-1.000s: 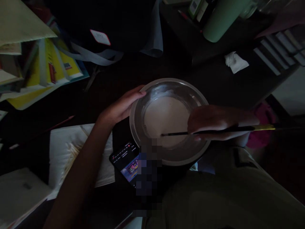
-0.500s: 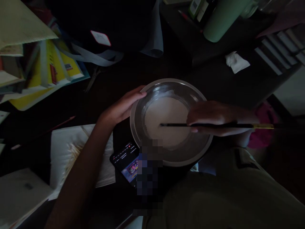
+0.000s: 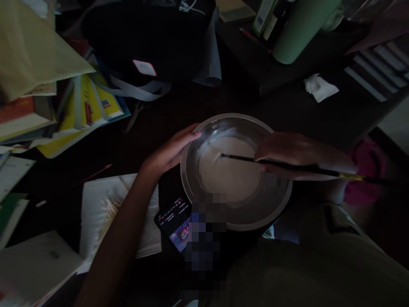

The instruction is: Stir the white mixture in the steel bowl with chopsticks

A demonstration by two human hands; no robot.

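Note:
A round metal bowl [image 3: 188, 170] holds a pale, creamy liquid [image 3: 230, 179]. My left hand [image 3: 174, 149] grips the bowl's left rim, thumb over the edge and the other fingers partly hidden behind it. Above the bowl's right side, my right hand [image 3: 290, 153] is closed around a dark chopstick [image 3: 238, 157] with a gold band near its far end. The thin tip of the stick dips into the liquid, left of the middle, and a small ripple shows beside it.
Beside the bowl lies a lit phone [image 3: 174, 224]. A white sheet [image 3: 148, 234] with thin pale sticks [image 3: 110, 213] is under my left forearm. Books [image 3: 99, 102], scissors [image 3: 133, 117] and a black bag [image 3: 150, 42] are farther left; a green bottle [image 3: 300, 34] and crumpled tissue [image 3: 320, 87] stand right.
The stick's tip has moved up and away from me within the liquid, and the stick is tilted differently. The whole scene has shifted slightly right and down in view. My left hand keeps its hold.

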